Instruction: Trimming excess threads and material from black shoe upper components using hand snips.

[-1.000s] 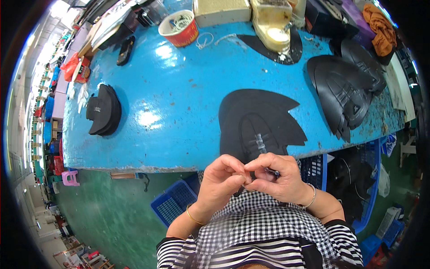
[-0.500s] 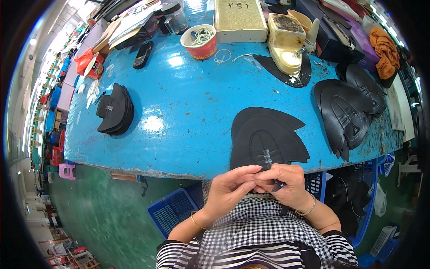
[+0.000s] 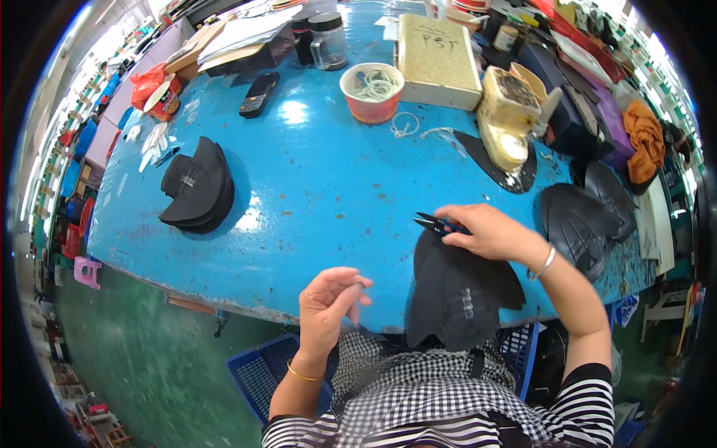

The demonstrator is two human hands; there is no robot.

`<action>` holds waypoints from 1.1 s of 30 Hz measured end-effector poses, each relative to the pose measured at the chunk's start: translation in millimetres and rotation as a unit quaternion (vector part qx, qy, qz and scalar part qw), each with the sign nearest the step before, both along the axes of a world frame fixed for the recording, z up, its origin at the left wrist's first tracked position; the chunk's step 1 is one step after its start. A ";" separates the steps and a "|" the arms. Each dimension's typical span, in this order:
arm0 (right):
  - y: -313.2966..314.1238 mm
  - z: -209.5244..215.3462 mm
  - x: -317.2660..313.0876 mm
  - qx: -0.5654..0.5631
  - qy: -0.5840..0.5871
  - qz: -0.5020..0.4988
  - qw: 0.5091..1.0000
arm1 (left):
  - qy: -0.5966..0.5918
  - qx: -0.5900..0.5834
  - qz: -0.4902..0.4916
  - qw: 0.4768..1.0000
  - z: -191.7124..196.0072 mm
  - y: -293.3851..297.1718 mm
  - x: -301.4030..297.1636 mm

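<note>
My right hand (image 3: 482, 230) is closed on small thread snips with dark blades (image 3: 429, 221), which point left. It rests over the far end of a few overlapping black shaped pieces (image 3: 467, 280) that look like shoe uppers. The top piece has light stitching near its middle, and the pieces' near end hangs over the table's front edge. My left hand (image 3: 328, 306) is raised at that edge, left of the pieces. Its thumb and forefinger are pinched together; whatever is between them is too small to make out.
At left on the blue table (image 3: 314, 201) is a stack of black pieces (image 3: 198, 187). More shiny black pieces (image 3: 579, 224) lie at right. Farther back are a tub of cord (image 3: 373, 93), a glue-stained container (image 3: 504, 112), a box (image 3: 439, 60) and a handheld device (image 3: 259, 95).
My hands, together at the front edge before, have parted. The right moved away from me with the snips onto the black pieces; the left moved left. The view shifted slightly.
</note>
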State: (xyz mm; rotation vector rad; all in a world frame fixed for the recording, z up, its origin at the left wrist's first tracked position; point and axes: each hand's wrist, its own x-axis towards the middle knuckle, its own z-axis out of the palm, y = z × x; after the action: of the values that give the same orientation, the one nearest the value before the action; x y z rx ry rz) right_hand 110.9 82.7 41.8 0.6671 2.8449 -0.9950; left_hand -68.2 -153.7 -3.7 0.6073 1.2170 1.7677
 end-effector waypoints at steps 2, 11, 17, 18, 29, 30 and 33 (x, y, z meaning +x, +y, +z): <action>31.4 10.9 -35.3 0.037 0.056 0.060 0.996 | 0.027 -0.012 0.018 0.999 -15.3 -6.3 -10.5; 159.5 11.8 -237.9 0.344 0.113 -0.072 0.930 | 0.277 -0.022 -0.028 0.960 -21.0 -3.8 -16.6; 159.6 1.1 -279.1 0.414 -0.027 -0.123 0.902 | 0.244 0.027 -0.062 0.967 -23.7 -4.6 -27.0; 161.2 1.3 -280.4 0.426 -0.031 -0.136 0.894 | 0.254 0.036 -0.066 0.964 -24.6 -4.8 -28.7; 191.7 20.6 -218.8 0.067 0.253 -0.179 0.949 | 0.237 0.081 -0.074 0.965 -27.0 -9.2 -31.0; 184.4 22.8 -212.4 -0.006 0.313 -0.179 0.933 | 0.224 0.066 -0.068 0.970 -27.8 -11.8 -31.0; 170.6 31.7 -183.6 -0.120 0.395 -0.190 0.891 | 0.228 0.068 -0.073 0.969 -23.8 -11.2 -31.2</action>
State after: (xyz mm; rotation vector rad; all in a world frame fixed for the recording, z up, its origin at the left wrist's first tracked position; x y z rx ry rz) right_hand -72.7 253.3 73.6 0.9986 3.1698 -2.0606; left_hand -99.4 -165.0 -27.5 1.2045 1.3168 1.6452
